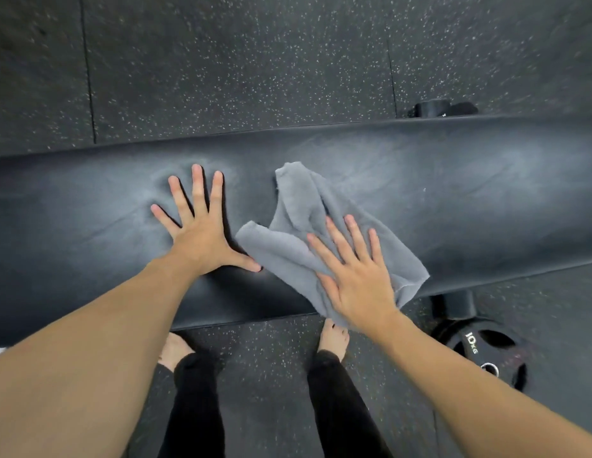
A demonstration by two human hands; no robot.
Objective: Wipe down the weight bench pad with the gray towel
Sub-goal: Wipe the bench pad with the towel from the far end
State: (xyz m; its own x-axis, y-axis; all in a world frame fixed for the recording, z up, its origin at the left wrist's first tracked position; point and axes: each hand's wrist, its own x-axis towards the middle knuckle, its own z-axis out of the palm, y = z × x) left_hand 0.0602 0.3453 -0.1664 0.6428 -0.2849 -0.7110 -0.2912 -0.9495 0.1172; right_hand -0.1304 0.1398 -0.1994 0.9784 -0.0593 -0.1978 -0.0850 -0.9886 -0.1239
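Note:
The black weight bench pad point(453, 193) runs across the view from left to right, with pale streaks on its surface. A crumpled gray towel point(294, 206) lies on the pad near its front edge, right of centre. My right hand point(354, 276) lies flat on the towel's near part, fingers spread, pressing it onto the pad. My left hand point(199, 229) is flat on the bare pad just left of the towel, fingers splayed, its thumb close to the towel's edge.
A black 10 kg weight plate point(486, 352) lies on the speckled rubber floor point(255, 61) at the lower right, beside a bench foot point(453, 305). Another bench foot point(433, 109) shows behind the pad. My bare feet point(334, 335) stand at the pad's front edge.

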